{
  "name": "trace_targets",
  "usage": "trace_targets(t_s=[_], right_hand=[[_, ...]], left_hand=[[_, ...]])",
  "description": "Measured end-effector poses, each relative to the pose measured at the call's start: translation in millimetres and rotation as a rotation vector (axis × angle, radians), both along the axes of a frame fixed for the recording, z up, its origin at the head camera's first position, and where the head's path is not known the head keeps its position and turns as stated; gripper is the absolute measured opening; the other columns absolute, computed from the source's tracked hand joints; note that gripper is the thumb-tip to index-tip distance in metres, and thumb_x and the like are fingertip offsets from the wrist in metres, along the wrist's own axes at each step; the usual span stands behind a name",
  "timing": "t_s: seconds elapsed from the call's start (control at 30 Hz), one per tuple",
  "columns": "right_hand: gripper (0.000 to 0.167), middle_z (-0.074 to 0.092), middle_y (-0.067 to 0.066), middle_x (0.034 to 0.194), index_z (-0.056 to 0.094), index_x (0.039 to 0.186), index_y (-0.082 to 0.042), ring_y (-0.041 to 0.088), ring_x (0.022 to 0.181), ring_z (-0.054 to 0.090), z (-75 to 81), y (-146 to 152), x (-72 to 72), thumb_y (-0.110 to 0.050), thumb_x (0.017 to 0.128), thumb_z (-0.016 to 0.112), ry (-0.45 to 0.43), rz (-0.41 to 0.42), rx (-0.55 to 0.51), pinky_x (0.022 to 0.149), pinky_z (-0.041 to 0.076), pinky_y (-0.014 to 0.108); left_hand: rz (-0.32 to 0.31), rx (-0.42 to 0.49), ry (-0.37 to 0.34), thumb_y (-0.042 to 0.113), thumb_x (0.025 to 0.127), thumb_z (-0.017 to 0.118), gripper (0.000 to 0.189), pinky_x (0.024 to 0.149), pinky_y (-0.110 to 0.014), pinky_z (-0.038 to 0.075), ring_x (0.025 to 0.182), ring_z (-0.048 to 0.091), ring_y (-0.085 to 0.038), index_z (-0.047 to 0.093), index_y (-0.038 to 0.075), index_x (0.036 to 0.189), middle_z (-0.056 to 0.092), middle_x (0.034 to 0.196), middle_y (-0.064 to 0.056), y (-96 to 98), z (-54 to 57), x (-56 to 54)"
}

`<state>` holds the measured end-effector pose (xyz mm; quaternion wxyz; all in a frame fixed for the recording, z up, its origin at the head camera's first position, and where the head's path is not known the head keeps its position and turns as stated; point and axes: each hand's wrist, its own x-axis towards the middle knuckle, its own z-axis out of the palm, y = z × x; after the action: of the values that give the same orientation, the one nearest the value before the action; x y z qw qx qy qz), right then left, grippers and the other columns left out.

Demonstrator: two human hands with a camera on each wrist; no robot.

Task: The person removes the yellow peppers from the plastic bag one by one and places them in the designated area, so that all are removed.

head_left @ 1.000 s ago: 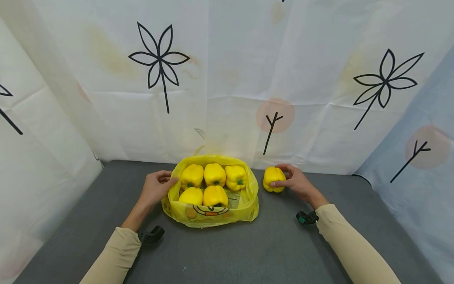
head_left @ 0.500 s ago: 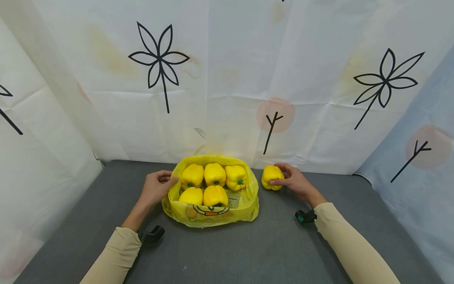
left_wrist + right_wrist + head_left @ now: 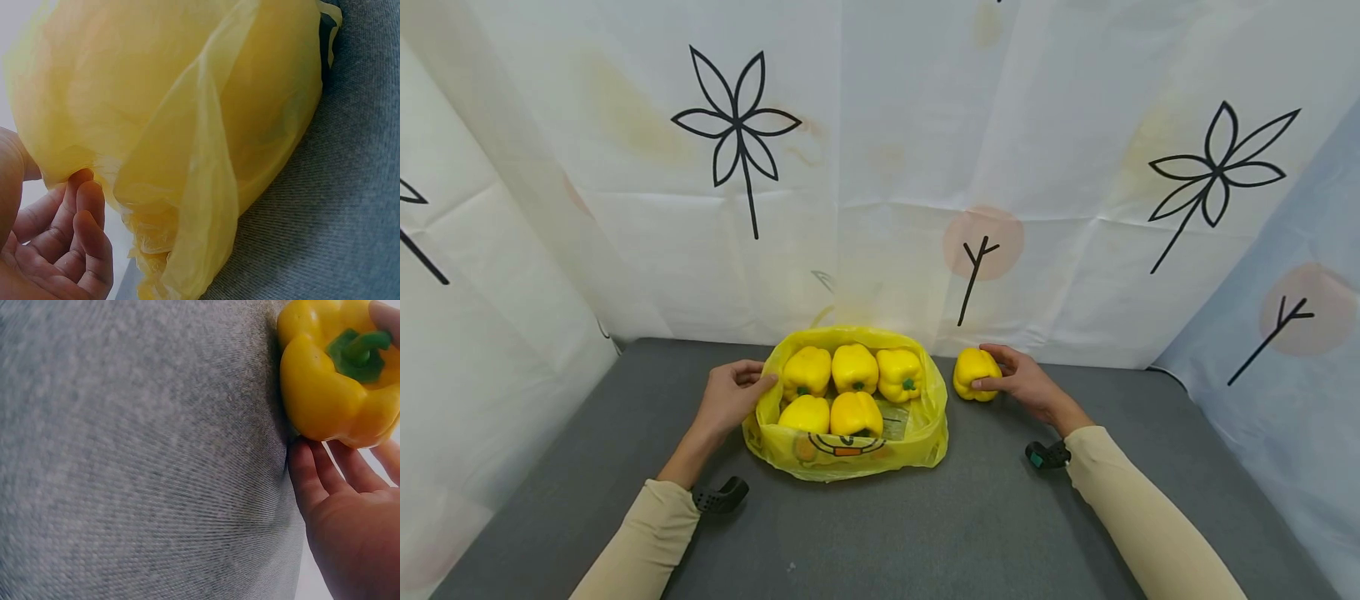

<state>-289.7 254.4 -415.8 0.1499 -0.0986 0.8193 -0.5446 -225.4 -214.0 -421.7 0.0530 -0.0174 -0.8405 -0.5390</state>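
Note:
A yellow plastic bag stands with its mouth spread wide on the grey table, several yellow bell peppers inside it. My left hand pinches the bag's rim at its left side between thumb and fingers; the left wrist view shows the fingertips against the thin plastic. To the right of the bag, my right hand grips a single yellow bell pepper, thumb on the near side. In the right wrist view its green stem faces the camera, and the pepper sits at the table surface.
A white cloth printed with black flowers hangs behind the table and down both sides. Grey table top stretches in front of the bag and between the forearms. Dark bands circle both wrists.
My right hand has shifted the bell pepper slightly left and away from me, closer to the bag. The left hand and the bag have stayed in place.

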Motion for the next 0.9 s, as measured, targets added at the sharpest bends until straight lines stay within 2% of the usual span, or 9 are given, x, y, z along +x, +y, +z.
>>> trace_targets(t_s=[0.23, 0.57, 0.7, 0.9], right_hand=[[0.089, 0.028, 0.024, 0.161, 0.023, 0.161, -0.003, 0.045, 0.144, 0.031, 0.4, 0.2, 0.1, -0.018, 0.092, 0.077, 0.005, 0.009, -0.007, 0.114, 0.031, 0.058], [0.089, 0.023, 0.026, 0.162, 0.022, 0.161, -0.003, 0.047, 0.147, 0.026, 4.7, 3.0, 4.5, -0.016, 0.092, 0.077, 0.018, 0.002, -0.030, 0.114, 0.028, 0.062], [0.088, 0.025, 0.026, 0.161, 0.022, 0.161, -0.003, 0.046, 0.148, 0.023, 10.5, 4.4, 8.2, -0.014, 0.092, 0.077, 0.043, -0.008, -0.041, 0.115, 0.025, 0.063], [0.087, 0.025, 0.025, 0.162, 0.023, 0.161, -0.004, 0.046, 0.147, 0.026, 20.3, 6.2, 14.8, -0.015, 0.093, 0.077, 0.107, -0.018, -0.034, 0.114, 0.027, 0.064]], left_hand=[[-0.007, 0.021, 0.008, 0.022, 0.101, 0.067, 0.041, 0.072, -0.022, 0.056, 0.087, 0.067, -0.015, 0.063, -0.010, 0.126, 0.069, 0.108, -0.021, -0.1, -0.7, 0.0], [-0.006, 0.012, 0.005, 0.022, 0.101, 0.066, 0.042, 0.073, -0.022, 0.056, 0.090, 0.067, -0.018, 0.063, -0.010, 0.127, 0.069, 0.108, -0.021, 0.3, -0.3, 0.3], [0.000, 0.014, 0.004, 0.022, 0.101, 0.066, 0.041, 0.072, -0.022, 0.056, 0.090, 0.068, -0.018, 0.063, -0.010, 0.127, 0.069, 0.108, -0.021, 0.4, 0.0, 0.2], [0.002, 0.012, 0.001, 0.022, 0.101, 0.066, 0.041, 0.072, -0.022, 0.056, 0.090, 0.067, -0.018, 0.063, -0.010, 0.128, 0.069, 0.109, -0.021, 0.5, -0.2, 0.0]])
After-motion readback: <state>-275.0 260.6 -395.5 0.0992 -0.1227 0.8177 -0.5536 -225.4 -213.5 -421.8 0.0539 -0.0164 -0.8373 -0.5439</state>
